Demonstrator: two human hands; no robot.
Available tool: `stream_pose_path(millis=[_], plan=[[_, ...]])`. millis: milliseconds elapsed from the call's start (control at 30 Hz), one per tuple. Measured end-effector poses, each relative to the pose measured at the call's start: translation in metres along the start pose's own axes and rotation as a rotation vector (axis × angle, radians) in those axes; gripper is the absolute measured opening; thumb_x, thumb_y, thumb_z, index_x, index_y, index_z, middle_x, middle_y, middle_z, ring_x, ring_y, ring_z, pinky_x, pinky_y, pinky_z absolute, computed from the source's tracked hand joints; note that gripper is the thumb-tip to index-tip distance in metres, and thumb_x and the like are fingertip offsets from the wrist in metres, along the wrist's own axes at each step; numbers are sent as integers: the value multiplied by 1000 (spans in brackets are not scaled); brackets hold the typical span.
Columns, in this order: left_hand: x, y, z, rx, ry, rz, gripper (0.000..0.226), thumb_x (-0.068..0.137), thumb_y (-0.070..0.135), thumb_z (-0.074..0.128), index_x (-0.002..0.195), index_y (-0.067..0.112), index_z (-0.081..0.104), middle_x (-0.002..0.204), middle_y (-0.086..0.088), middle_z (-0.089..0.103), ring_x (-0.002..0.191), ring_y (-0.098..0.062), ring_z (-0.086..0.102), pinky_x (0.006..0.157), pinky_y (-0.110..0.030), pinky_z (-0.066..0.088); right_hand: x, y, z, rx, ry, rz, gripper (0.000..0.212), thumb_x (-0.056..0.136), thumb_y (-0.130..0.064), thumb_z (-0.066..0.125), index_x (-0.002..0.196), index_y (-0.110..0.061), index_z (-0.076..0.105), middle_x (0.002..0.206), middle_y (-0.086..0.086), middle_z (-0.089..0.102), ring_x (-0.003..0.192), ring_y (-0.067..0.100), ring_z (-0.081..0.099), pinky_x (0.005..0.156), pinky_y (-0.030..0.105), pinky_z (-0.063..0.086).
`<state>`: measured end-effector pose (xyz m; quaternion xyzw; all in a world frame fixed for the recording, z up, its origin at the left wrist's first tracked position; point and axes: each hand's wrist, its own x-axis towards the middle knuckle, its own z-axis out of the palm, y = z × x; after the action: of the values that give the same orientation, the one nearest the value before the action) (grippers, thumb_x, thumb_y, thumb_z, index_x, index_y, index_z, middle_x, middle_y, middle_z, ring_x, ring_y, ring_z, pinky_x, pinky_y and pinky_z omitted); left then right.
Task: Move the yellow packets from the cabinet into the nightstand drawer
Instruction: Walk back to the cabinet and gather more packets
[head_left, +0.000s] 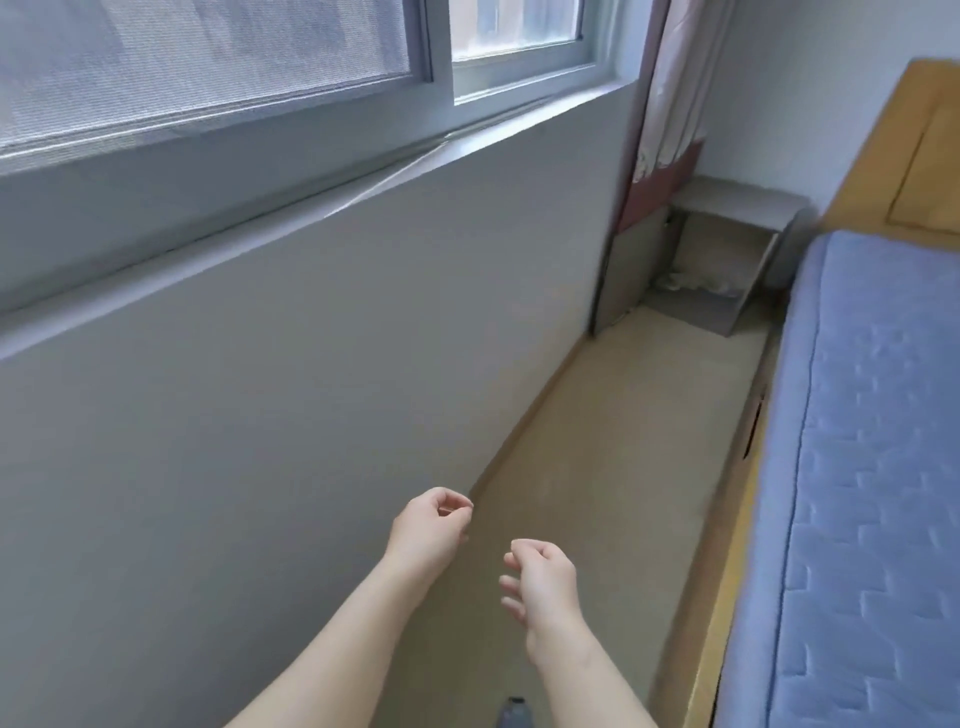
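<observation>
Both bare hands are out in front and hold nothing. The left hand (428, 525) has its fingers (457, 506) loosely curled toward the thumb. The right hand (543, 577), just beside it and a little nearer the camera, is relaxed with slack, half-bent fingers.

Straight ahead of the fingertips, well apart from them, one grey-topped nightstand (727, 249) stands at the far end of the beige floor strip (623, 441). Its open lower compartment holds some pale clutter too blurred to identify, so whether any yellow packet is there cannot be told.

To the left of the fingers runs one plain white wall (260, 415), with a grey-framed window (260, 78) of two panes above it. To their right is one bed: a light wooden frame (727, 597) carrying a quilted blue mattress (872, 467). One pink-and-maroon curtain (670, 104) hangs beyond the fingertips, beside the nightstand. Below the wrists, at the picture's bottom edge, is one small dark grey shape (513, 714) I cannot identify.
</observation>
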<state>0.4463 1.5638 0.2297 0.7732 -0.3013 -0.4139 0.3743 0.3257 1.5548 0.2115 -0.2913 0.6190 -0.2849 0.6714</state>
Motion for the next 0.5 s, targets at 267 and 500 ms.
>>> stream_pose_path(millis=[267, 500], plan=[[176, 129, 62, 41, -148, 91, 14, 88, 18, 52, 85, 24, 63, 82, 3, 66, 70, -12, 59, 68, -26, 47, 151, -164, 5, 77, 143, -96, 12, 90, -10, 47, 83, -15, 55, 79, -1, 52, 72, 17, 49, 60, 26, 40], [309, 225, 110, 49, -250, 155, 14, 89, 16, 50, 88, 22, 63, 82, 3, 64, 68, -11, 58, 68, -26, 47, 260, -268, 5, 139, 261, -99, 10, 89, -9, 47, 84, -14, 55, 80, 0, 51, 71, 18, 49, 58, 26, 39]])
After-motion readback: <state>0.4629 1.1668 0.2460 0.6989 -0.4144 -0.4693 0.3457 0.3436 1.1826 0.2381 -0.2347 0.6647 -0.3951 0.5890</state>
